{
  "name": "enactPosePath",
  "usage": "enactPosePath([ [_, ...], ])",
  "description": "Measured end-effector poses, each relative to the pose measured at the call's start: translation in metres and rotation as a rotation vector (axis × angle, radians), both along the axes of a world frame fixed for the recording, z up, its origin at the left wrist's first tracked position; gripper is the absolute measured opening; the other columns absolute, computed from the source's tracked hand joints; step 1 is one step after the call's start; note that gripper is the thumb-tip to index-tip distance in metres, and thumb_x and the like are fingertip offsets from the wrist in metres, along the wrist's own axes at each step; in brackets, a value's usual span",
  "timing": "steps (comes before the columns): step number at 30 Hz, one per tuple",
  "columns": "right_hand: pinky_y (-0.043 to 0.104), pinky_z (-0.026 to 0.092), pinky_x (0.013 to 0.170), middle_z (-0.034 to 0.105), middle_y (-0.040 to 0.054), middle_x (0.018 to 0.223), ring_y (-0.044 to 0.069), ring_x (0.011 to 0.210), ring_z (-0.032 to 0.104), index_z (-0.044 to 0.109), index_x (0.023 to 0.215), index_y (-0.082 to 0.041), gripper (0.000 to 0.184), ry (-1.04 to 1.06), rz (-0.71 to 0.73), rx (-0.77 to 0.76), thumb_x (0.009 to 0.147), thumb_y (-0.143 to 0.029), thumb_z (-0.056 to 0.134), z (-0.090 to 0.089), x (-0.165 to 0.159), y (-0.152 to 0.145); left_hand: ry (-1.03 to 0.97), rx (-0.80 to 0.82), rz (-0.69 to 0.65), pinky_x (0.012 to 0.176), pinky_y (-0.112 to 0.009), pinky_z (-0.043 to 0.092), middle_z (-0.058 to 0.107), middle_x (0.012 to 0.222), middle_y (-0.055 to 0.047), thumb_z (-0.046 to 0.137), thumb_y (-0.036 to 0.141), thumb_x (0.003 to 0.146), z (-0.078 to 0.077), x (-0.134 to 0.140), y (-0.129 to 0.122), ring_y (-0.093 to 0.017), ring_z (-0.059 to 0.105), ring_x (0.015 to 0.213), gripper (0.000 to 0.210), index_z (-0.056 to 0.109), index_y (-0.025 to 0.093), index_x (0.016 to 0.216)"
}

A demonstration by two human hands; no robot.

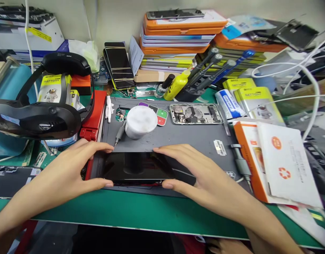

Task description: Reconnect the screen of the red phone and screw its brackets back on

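A phone with a glossy black glass front lies level between my hands, over the grey work mat. Thumb on its near edge and fingers at its far edge, my left hand grips the left end. My right hand pinches the right end the same way. A strip of red shows beneath the glass along the near side. Just beyond the phone stand a white round tub and a grey screwdriver, which leans against it. An opened phone body with bare inner parts rests farther back on the mat.
A red device and a black headset stand left. Another screwdriver and a white-and-orange box lie right. Behind are a yellow bottle, a tool holder, banded phones and stacked orange cases.
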State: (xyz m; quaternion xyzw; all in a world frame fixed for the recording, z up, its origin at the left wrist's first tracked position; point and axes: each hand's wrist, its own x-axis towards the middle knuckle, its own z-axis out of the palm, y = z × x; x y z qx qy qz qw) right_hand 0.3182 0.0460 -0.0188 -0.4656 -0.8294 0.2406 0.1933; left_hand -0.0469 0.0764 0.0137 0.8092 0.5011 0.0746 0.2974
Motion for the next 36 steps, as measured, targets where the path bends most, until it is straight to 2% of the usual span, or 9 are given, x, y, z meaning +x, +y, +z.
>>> enactPosePath([
  [8,0.052,0.063,0.108,0.074,0.0127,0.146,0.033,0.134,0.071,0.062,0.156,-0.029,0.064,-0.033,0.031,0.009,0.112,-0.075,0.056,-0.0058,0.0020,-0.0006,0.039,0.055,-0.067,0.105,-0.041,0.059,0.074,0.141,0.000,0.084,0.075,0.093,-0.0047,-0.0006,0.0009,-0.031,0.069,0.132,0.074,0.056,0.048,0.156],
  [17,0.054,0.063,0.111,0.073,0.0140,0.146,0.034,0.135,0.070,0.062,0.155,-0.027,0.065,-0.048,0.043,0.039,0.112,-0.075,0.057,-0.0075,0.0013,-0.0018,0.041,0.009,-0.057,0.110,-0.044,0.059,0.072,0.147,-0.002,0.087,0.074,0.091,-0.0014,0.0004,0.0007,-0.034,0.067,0.138,0.075,0.060,0.045,0.155],
  [24,0.053,0.064,0.108,0.072,0.0110,0.147,0.031,0.134,0.070,0.058,0.156,-0.029,0.061,-0.067,0.055,0.073,0.113,-0.073,0.057,-0.0074,0.0009,-0.0014,0.051,0.006,-0.048,0.110,-0.039,0.058,0.072,0.147,0.005,0.090,0.069,0.091,-0.0002,0.0015,0.0017,-0.028,0.067,0.138,0.074,0.057,0.052,0.155],
  [30,0.052,0.064,0.108,0.073,0.0121,0.147,0.032,0.134,0.070,0.062,0.154,-0.031,0.059,-0.047,0.051,0.054,0.113,-0.073,0.056,-0.0074,0.0005,-0.0017,0.059,-0.010,-0.040,0.109,-0.038,0.057,0.072,0.147,0.002,0.091,0.065,0.091,0.0027,0.0012,0.0002,-0.031,0.067,0.139,0.075,0.060,0.046,0.156],
  [36,0.053,0.064,0.107,0.072,0.0119,0.147,0.033,0.134,0.071,0.063,0.154,-0.033,0.058,-0.040,0.049,0.047,0.113,-0.073,0.057,-0.0093,0.0012,-0.0016,0.034,-0.008,-0.047,0.111,-0.035,0.055,0.071,0.150,0.007,0.091,0.067,0.090,0.0029,0.0027,-0.0004,-0.027,0.066,0.141,0.074,0.058,0.050,0.155],
])
